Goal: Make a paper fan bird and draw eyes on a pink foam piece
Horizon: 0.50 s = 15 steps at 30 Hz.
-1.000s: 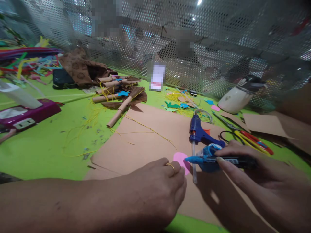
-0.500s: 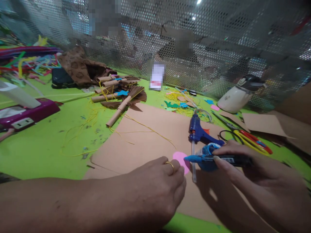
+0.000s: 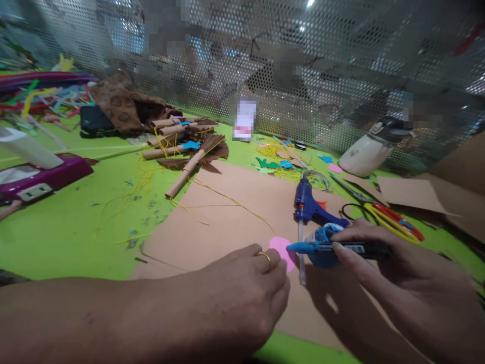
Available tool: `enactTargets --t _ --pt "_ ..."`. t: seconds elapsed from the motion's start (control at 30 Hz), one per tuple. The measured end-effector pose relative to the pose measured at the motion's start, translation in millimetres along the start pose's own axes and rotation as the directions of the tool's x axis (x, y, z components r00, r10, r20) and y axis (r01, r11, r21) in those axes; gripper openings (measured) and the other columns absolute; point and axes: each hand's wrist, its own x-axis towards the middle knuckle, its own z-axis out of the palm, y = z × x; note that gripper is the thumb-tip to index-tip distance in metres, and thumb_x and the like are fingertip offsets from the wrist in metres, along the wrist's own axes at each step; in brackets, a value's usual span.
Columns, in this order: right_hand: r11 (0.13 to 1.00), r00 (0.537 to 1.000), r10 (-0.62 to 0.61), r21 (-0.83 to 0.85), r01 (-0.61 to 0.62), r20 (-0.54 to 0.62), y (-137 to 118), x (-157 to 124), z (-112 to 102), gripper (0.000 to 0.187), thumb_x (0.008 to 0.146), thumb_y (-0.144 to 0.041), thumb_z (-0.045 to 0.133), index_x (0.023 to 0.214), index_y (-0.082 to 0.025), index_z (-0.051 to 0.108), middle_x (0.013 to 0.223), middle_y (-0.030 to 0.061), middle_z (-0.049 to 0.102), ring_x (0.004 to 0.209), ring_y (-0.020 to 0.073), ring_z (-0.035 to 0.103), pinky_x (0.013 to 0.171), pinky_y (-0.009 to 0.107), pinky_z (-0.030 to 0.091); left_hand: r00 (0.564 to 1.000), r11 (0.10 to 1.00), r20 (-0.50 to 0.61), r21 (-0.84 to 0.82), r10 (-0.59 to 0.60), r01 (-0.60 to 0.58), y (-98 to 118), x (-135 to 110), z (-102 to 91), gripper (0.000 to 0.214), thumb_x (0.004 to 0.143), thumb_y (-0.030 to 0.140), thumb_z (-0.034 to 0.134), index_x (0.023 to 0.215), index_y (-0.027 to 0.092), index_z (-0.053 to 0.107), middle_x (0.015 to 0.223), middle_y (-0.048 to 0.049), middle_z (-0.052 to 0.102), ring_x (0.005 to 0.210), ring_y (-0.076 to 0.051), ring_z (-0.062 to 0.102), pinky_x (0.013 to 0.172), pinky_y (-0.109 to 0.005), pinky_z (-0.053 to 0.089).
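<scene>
My right hand [image 3: 382, 268] is closed around a blue marker [image 3: 341, 248], its tip just over a pink paper cutout [image 3: 282, 247] on the brown card [image 3: 227, 222]. My left hand [image 3: 246, 293] is curled at the cutout's near edge; I cannot tell whether it grips it. A blue glue gun [image 3: 312, 207] lies just behind the marker, with scissors [image 3: 390, 217] beside it and paper brooms [image 3: 193, 151] well beyond.
</scene>
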Motion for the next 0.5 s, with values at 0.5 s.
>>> enactTargets --t 0.5 --pt "1.0 1.0 -0.017 0.025 0.017 0.006 1.8 -1.0 -0.3 0.009 0.086 -0.033 0.058 0.092 -0.028 0.063 0.078 -0.003 0.073 0.063 0.0122 0.069 0.051 0.016 0.053 1.0 1.0 0.006 0.001 0.003 -0.003 -0.5 0.7 0.9 0.023 0.081 0.019 0.056 0.102 0.011 0.063 0.114 -0.0183 0.064 0.105 -0.028 0.058 0.087 -0.04 0.048"
